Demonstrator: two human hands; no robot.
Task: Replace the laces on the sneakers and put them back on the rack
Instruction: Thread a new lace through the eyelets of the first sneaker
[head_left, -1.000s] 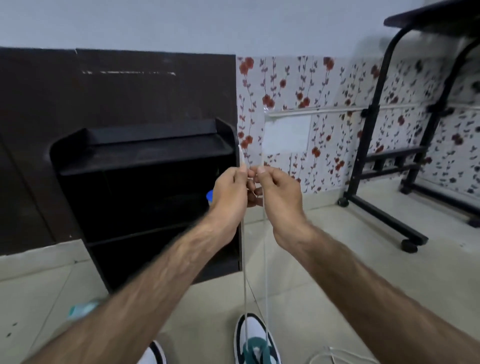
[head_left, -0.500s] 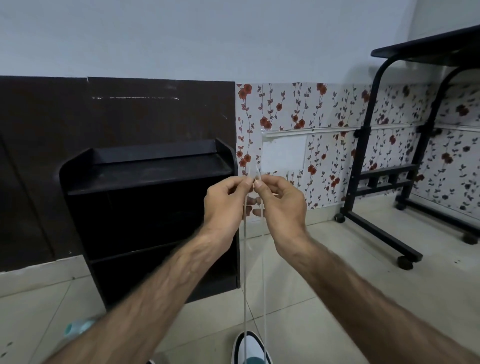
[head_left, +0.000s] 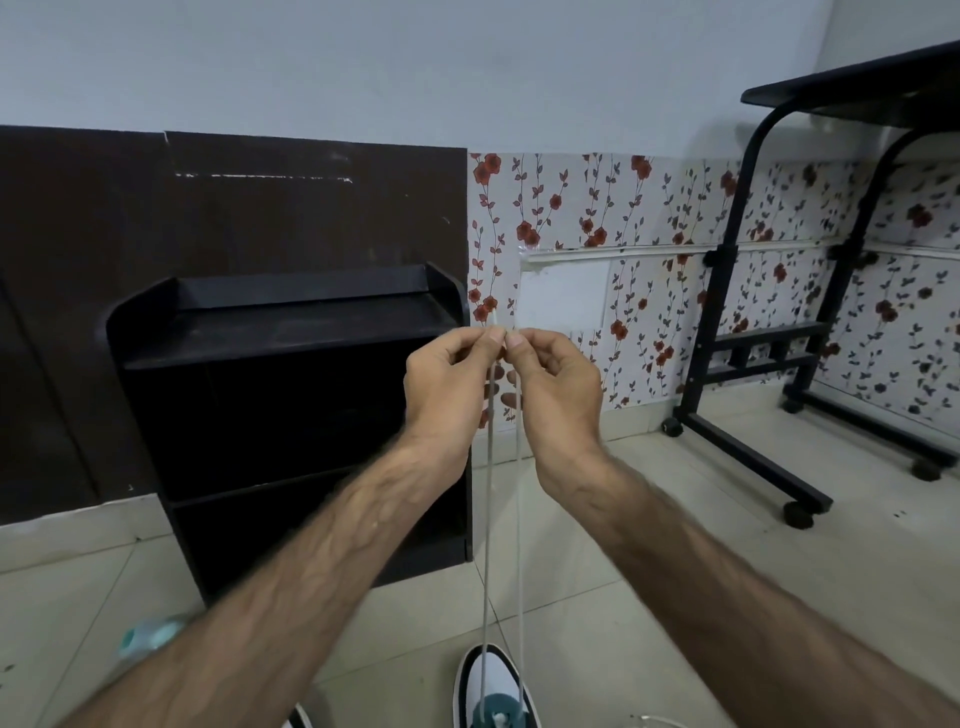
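Note:
A white sneaker (head_left: 493, 686) with black trim and a teal tongue stands on the floor at the bottom centre, toe pointing away. Two strands of its white lace (head_left: 487, 519) run straight up from it to my hands. My left hand (head_left: 447, 387) pinches one lace end between thumb and forefinger, and my right hand (head_left: 558, 387) pinches the other end right beside it, fingertips nearly touching. Both hands are raised in front of the black shoe rack (head_left: 291, 415). A second sneaker's toe (head_left: 298, 719) peeks in at the bottom edge.
The rack stands against a dark wall panel on the tiled floor. A black rolling table (head_left: 737, 374) on castors stands at the right. A loose white lace (head_left: 654, 719) lies on the floor at the bottom right. A teal object (head_left: 150, 631) shows behind my left forearm.
The view tilted up and then back down a little, so the sneaker shows again at the bottom. My hands stay together pinching the lace ends, with the strands taut.

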